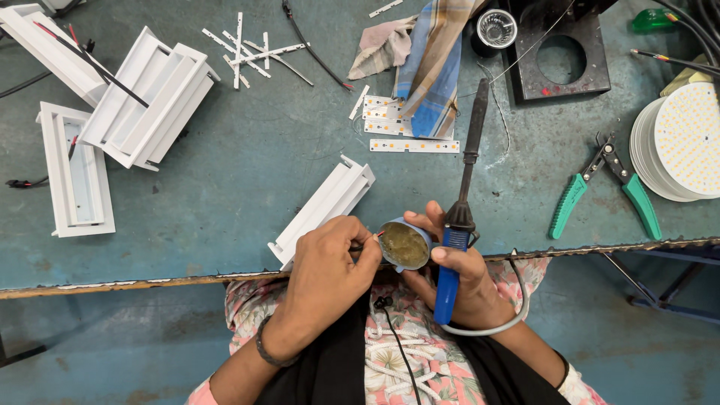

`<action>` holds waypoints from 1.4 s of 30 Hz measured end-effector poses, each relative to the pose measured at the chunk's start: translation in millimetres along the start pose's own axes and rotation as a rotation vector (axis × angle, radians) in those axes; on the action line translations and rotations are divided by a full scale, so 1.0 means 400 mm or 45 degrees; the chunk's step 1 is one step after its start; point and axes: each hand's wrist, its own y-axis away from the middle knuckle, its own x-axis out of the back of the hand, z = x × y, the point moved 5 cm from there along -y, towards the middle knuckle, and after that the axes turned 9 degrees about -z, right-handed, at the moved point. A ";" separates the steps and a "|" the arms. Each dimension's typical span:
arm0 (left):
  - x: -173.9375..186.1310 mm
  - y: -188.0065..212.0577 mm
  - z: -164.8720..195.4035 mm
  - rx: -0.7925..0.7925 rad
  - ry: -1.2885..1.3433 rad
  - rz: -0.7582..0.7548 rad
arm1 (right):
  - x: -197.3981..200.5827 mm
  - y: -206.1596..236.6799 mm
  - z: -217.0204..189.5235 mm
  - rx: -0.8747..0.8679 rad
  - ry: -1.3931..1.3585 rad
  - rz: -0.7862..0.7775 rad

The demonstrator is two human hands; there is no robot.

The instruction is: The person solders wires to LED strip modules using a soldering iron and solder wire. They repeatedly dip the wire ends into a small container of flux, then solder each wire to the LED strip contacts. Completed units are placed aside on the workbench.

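My left hand pinches a thin wire end and holds its tip at the rim of a small round tin of brownish flux paste. My right hand cradles that tin with its fingers and also grips a blue-handled soldering iron, whose dark shaft points up and away over the table. A white rectangular lamp housing lies just beyond my left hand at the table edge. A black wire runs down over my lap.
Several white lamp housings lie at the far left. White LED strips and a checked cloth sit at the top centre. Green-handled pliers and a stack of round LED boards are at the right. A black stand is behind.
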 end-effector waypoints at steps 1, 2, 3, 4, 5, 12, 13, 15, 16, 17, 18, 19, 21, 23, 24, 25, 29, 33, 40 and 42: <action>0.000 0.000 0.001 -0.008 0.004 0.003 | 0.000 0.000 0.000 -0.003 0.006 0.001; 0.000 0.000 0.002 -0.016 0.008 0.007 | -0.001 0.001 -0.001 -0.006 0.013 0.003; 0.000 0.000 0.002 -0.016 0.002 0.011 | -0.002 0.001 -0.001 -0.004 0.013 0.008; -0.001 -0.001 0.002 -0.018 -0.004 0.014 | -0.003 0.001 -0.001 -0.002 0.014 0.013; -0.001 -0.001 0.002 -0.019 -0.010 0.017 | -0.003 0.001 -0.001 0.000 0.015 0.019; -0.002 -0.001 0.001 -0.055 -0.018 0.033 | -0.010 0.001 -0.005 0.031 0.051 0.054; -0.002 -0.001 0.001 -0.054 -0.017 0.036 | -0.011 0.000 -0.004 0.034 0.042 0.058; 0.000 0.001 0.000 -0.053 0.021 0.049 | -0.011 0.000 -0.002 0.030 0.044 0.089; 0.002 0.003 0.000 -0.053 0.060 0.059 | -0.012 0.001 0.000 0.022 0.056 0.114; 0.005 0.005 -0.001 -0.054 0.099 0.069 | -0.011 0.002 0.002 0.015 0.067 0.139; 0.008 0.008 -0.003 -0.039 0.113 0.090 | -0.010 0.004 0.009 -0.004 -0.033 0.174; 0.010 0.012 -0.006 -0.022 0.129 0.110 | -0.008 0.006 0.015 -0.024 -0.133 0.207; 0.013 0.018 -0.009 -0.023 0.166 0.136 | -0.003 0.015 0.026 -0.059 -0.298 0.268; 0.012 0.024 -0.011 -0.057 0.210 0.149 | 0.003 0.027 0.034 -0.092 -0.428 0.322; 0.011 0.025 -0.012 -0.074 0.225 0.149 | 0.005 0.029 0.037 -0.079 -0.462 0.333; 0.010 0.027 -0.012 -0.092 0.240 0.147 | 0.007 0.031 0.039 -0.067 -0.495 0.343; 0.008 0.031 -0.016 -0.120 0.281 0.154 | 0.010 0.039 0.039 -0.089 -0.581 0.366; 0.006 0.032 -0.025 -0.064 0.330 0.141 | 0.015 0.041 0.034 -0.122 -0.614 0.355; 0.005 0.037 -0.030 -0.106 0.404 0.138 | 0.014 0.042 0.023 -0.114 -0.579 0.343; 0.005 0.037 -0.032 -0.086 0.398 0.132 | 0.014 0.042 0.020 -0.103 -0.562 0.337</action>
